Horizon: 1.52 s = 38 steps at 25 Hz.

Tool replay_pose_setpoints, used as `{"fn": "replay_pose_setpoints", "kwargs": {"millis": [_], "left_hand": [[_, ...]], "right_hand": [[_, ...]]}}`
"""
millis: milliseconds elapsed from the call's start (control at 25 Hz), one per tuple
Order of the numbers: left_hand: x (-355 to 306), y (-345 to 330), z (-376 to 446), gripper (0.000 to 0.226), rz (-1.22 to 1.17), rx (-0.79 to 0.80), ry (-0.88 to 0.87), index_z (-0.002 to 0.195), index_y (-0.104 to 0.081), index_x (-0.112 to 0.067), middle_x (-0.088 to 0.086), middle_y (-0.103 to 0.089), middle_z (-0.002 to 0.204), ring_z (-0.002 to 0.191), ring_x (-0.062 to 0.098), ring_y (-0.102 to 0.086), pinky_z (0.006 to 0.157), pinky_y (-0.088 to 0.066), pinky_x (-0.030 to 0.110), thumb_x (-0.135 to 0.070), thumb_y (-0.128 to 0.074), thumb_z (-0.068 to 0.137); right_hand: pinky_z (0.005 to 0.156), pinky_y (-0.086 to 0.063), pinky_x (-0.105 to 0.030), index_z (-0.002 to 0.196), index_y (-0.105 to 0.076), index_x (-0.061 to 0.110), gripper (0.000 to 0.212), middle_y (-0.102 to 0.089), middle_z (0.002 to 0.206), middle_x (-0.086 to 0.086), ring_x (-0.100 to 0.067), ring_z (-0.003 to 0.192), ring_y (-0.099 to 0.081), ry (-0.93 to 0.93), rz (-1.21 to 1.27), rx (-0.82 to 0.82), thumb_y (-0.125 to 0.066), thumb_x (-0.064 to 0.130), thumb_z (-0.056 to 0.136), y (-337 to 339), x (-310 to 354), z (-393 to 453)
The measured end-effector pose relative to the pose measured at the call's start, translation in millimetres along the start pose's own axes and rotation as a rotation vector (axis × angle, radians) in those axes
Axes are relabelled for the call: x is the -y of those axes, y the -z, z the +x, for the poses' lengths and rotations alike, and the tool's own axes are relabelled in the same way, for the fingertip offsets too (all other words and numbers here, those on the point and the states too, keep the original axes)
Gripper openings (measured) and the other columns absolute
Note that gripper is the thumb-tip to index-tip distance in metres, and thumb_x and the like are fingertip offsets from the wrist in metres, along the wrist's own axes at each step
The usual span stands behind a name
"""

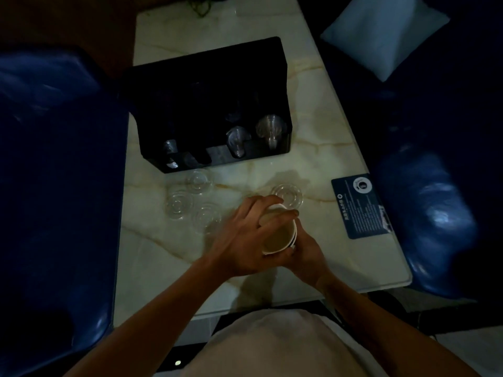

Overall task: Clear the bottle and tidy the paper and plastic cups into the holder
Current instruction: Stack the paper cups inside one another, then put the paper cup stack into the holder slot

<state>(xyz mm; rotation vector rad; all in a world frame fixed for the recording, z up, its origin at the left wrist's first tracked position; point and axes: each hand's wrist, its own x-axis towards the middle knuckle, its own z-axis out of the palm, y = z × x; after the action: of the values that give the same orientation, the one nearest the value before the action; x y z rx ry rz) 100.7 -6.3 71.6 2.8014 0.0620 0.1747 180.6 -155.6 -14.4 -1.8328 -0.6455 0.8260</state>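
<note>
Both hands hold a stack of paper cups [280, 236] above the near middle of the marble table [168, 254]. My left hand [245, 240] covers the stack's left side and top rim. Around its lower right side wraps my right hand [304, 254]. Three clear plastic cups [198, 180] stand left of my hands, and one more clear plastic cup [288, 195] stands just beyond them. The black cup holder [206, 77] lies further back, with clear cups showing in its right slots [269, 129]. No bottle is visible.
A blue printed card [359, 205] lies at the table's right edge. Blue padded seats flank the table, one on the left [54, 186] and one on the right [430, 219]. A pale cushion [383, 34] lies at the far right. The room is dim.
</note>
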Motion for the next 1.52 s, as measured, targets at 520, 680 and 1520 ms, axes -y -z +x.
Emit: {"fn": "replay_pose_setpoints", "kwargs": {"millis": [520,680,1520], "left_hand": [[8,-34,-2,0.071,0.010,-0.057,0.000,0.138,-0.038,-0.037,0.003,-0.044,0.139,0.124,0.026,-0.045,0.092,-0.053,0.046,-0.067,-0.060,0.078],[6,-26,-4,0.068,-0.003,0.010,0.022,0.136,-0.042,-0.030,0.001,-0.037,0.144,0.128,0.026,-0.039,0.095,-0.051,0.045,-0.070,-0.049,0.081],[159,36,-181,0.055,-1.695,-0.242,0.881,0.128,-0.056,-0.036,0.012,-0.068,0.121,0.096,0.033,-0.071,0.071,-0.056,0.037,-0.045,-0.074,0.077]], "right_hand": [[0.095,-0.053,-0.042,0.142,-0.036,0.023,0.086,-0.058,0.131,0.008,-0.010,0.114,-0.060,0.034,-0.078,0.012,-0.081,0.040,0.071,3,4,3],[0.082,-0.054,-0.015,0.137,-0.029,0.050,0.098,-0.049,0.129,0.036,0.007,0.114,-0.056,0.073,0.030,-0.005,-0.087,0.046,0.059,4,16,-4],[0.085,-0.057,-0.053,0.142,-0.038,0.031,0.092,-0.056,0.138,-0.007,-0.028,0.121,-0.060,-0.090,0.727,0.064,-0.086,0.028,0.063,-120,154,35]]}}
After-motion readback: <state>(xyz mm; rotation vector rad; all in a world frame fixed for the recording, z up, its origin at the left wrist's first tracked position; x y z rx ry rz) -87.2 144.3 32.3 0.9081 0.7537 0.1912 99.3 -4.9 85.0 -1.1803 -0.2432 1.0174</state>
